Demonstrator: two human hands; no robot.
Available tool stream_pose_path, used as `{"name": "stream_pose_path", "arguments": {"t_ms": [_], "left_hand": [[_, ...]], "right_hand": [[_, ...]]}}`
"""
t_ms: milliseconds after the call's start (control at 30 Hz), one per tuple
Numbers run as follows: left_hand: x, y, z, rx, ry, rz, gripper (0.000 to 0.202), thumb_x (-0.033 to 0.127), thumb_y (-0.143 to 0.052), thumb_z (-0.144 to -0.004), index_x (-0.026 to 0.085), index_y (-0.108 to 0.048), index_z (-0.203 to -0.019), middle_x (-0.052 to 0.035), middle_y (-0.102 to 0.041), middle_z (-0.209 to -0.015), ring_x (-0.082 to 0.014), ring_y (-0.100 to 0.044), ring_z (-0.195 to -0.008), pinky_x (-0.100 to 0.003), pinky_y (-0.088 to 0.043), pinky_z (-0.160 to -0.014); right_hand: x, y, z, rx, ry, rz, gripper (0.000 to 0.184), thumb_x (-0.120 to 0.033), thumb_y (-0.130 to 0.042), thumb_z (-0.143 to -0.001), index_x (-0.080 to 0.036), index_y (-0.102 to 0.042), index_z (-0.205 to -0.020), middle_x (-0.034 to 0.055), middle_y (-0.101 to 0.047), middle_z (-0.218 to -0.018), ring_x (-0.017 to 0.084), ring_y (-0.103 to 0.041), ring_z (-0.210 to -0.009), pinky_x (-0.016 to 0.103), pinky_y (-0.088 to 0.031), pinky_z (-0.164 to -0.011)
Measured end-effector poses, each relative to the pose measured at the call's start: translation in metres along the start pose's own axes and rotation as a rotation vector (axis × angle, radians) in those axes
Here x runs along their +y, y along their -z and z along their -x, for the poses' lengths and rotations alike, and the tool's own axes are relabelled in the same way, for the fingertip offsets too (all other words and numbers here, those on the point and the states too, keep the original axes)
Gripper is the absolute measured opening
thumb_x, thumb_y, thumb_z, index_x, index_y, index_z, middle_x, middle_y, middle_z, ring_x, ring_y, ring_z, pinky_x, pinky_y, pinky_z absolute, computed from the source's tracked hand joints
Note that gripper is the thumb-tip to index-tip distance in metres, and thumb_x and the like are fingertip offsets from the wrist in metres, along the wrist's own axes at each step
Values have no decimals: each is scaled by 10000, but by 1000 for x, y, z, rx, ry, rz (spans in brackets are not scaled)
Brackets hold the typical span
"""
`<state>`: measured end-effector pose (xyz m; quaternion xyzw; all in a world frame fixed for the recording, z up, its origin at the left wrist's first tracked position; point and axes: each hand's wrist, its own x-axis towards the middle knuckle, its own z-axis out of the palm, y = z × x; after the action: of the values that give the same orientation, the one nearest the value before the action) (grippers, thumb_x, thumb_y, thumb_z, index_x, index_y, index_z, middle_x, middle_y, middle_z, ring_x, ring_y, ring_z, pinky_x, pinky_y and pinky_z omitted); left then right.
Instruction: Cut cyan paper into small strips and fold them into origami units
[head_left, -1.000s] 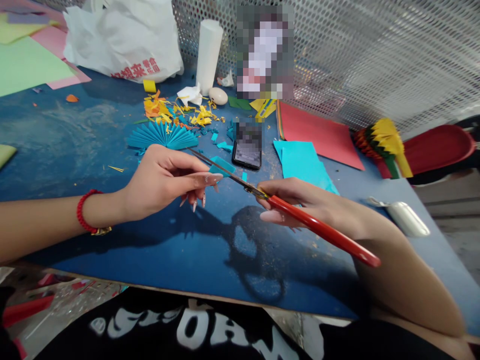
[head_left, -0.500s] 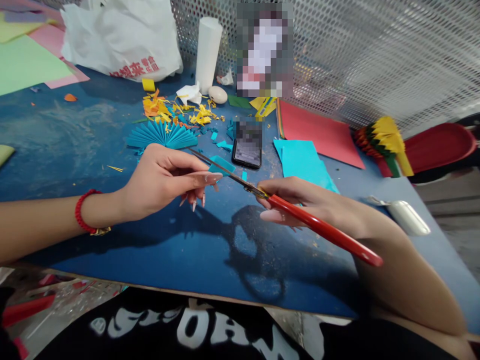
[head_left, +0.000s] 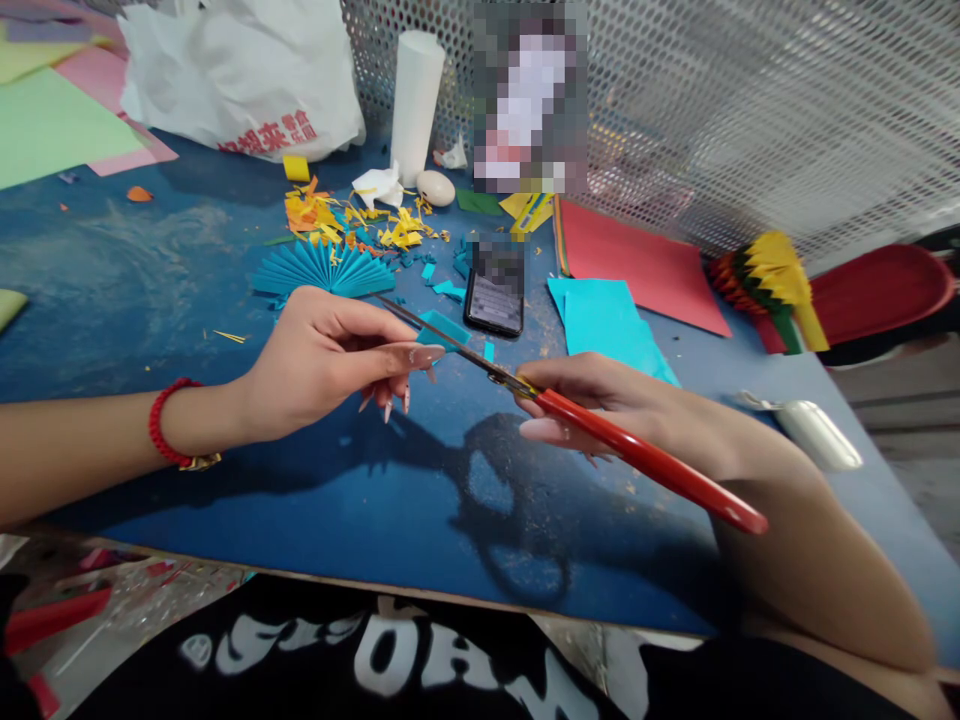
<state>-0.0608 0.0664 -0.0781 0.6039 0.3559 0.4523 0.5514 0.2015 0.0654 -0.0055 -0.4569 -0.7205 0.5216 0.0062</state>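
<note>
Head view: I note my left hand [head_left: 330, 360] pinching a small teal paper strip [head_left: 444, 330] above the blue table [head_left: 150, 270]. My right hand [head_left: 622, 410] grips red-handled scissors [head_left: 600, 430], blades meeting the strip. A teal pleated fan [head_left: 322, 270] lies just behind.

Your two hands meet over the blue table [head_left: 150, 270], scissors against paper.

Your left hand [head_left: 322, 360] pinches a small teal paper piece [head_left: 444, 330] at its fingertips. Your right hand [head_left: 600, 410] grips the red-handled scissors [head_left: 600, 435], blades pointing to 10 o'clock and touching the piece. At 12 o'clock of your left hand lies a teal paper fan [head_left: 322, 270]; a phone [head_left: 495, 295] lies at 1 o'clock.
</note>
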Motion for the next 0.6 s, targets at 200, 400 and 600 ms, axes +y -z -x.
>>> {"name": "stream_pose_path", "arguments": {"t_ms": [200,400,600], "left_hand": [[1,0,0,6,18,26,151,238,-941,-765,229,-832,-662,-3,-681,-529,-98,-579,-401,-153,-424,-351],[0,1,-1,2,24,52,138,149,-875,-768,240,-841,-669,7,-690,-532,-95,-588,-402,-143,-429,-356],[-2,3,-1,4,58,80,127,215,-949,-745,242,-846,-675,0,-693,-531,-97,-581,-395,-146,-417,-347]], "right_hand": [[5,2,-1,-35,25,-19,588,-662,-765,-898,-212,-440,-702,-51,-363,-660,103,-339,-593,258,-280,-522],[9,1,-3,-43,39,-44,575,-613,-776,-920,-205,-432,-708,-73,-334,-643,78,-314,-565,247,-254,-492],[8,0,-3,-37,49,-44,587,-647,-773,-905,-203,-445,-704,-70,-347,-639,79,-330,-560,248,-252,-489]]}}
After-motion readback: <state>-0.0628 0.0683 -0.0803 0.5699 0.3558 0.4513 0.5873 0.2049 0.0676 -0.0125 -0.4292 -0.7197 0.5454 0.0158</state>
